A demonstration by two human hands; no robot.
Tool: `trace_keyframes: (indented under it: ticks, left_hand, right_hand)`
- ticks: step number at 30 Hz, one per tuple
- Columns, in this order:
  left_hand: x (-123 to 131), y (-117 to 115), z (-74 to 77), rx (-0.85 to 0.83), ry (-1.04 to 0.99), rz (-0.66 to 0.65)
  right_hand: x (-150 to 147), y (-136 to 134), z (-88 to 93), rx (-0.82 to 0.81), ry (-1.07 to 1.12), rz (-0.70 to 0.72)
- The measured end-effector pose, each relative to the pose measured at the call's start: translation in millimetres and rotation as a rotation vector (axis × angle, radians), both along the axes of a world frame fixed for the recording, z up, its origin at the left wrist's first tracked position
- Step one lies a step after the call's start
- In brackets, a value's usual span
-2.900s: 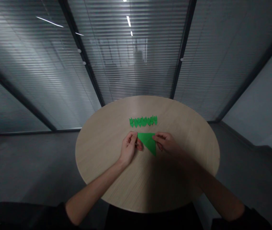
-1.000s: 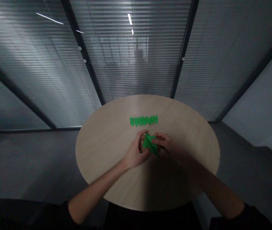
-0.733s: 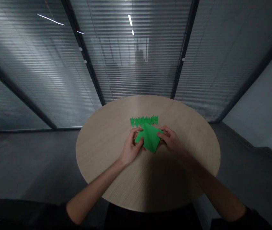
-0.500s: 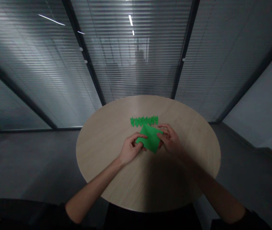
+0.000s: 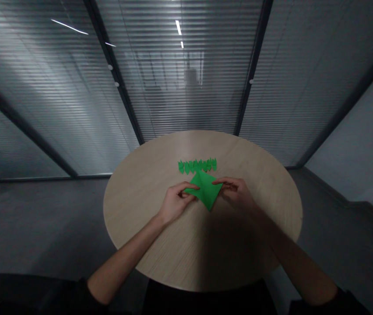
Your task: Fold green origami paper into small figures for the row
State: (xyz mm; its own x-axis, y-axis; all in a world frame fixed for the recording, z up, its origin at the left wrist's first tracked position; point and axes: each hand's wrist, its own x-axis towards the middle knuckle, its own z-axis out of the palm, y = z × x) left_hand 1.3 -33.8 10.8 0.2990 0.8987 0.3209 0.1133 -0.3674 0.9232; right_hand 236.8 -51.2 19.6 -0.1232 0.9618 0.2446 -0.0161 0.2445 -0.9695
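Note:
A square green paper sheet (image 5: 204, 189) lies on the round wooden table (image 5: 160, 245), turned so it reads as a diamond with a crease down its middle. My left hand (image 5: 173, 204) pinches its left corner with fingers curled. At the opposite corner, my right hand (image 5: 237, 192) pinches the paper too. Both forearms stretch over the near half of the table.
Just beyond the sheet, a row of several small folded green paper pieces (image 5: 197, 165) lines up side by side. Glass partition walls with horizontal blinds (image 5: 186, 78) stand behind the table. Dark floor surrounds the table.
The paper was a folded triangle flat on the table, then was lifted and bunched between both hands. It has since been unfolded into a diamond and spread out, one hand at each side corner.

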Motion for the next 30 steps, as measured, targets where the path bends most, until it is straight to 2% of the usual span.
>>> trace_keyframes:
  ticks: [2,6,10,14,18,25,30]
  left_hand:
    - [1.6,-0.3,1.4,-0.134,-0.105,-0.022]
    - [4.3,-2.6,6.5,-0.243,-0.171,-0.064]
    - [4.9,-5.8,8.3,-0.259,-0.119,-0.05]
    - [4.2,-7.0,5.8,-0.179,-0.025,0.0]
    - [5.9,-8.4,3.5,-0.146,-0.041,0.016]
    - [14.7,-11.8,4.8,-0.213,-0.167,-0.033]
    - [19.6,-13.7,7.4,-0.196,-0.285,-0.077]
  right_hand:
    - [1.0,0.0,-1.7,0.018,-0.027,0.054]
    - [-3.2,-0.8,-3.9,0.081,-0.121,0.006]
    - [-6.7,-2.5,-3.8,0.145,-0.179,-0.048]
    - [-8.2,-3.0,-3.4,0.16,-0.187,-0.088]
    - [-13.6,-3.9,-4.9,0.08,-0.144,-0.058]
    - [-26.3,-7.4,-3.4,0.013,0.044,-0.109]
    - [-28.6,-5.4,-4.5,-0.157,0.146,-0.054]
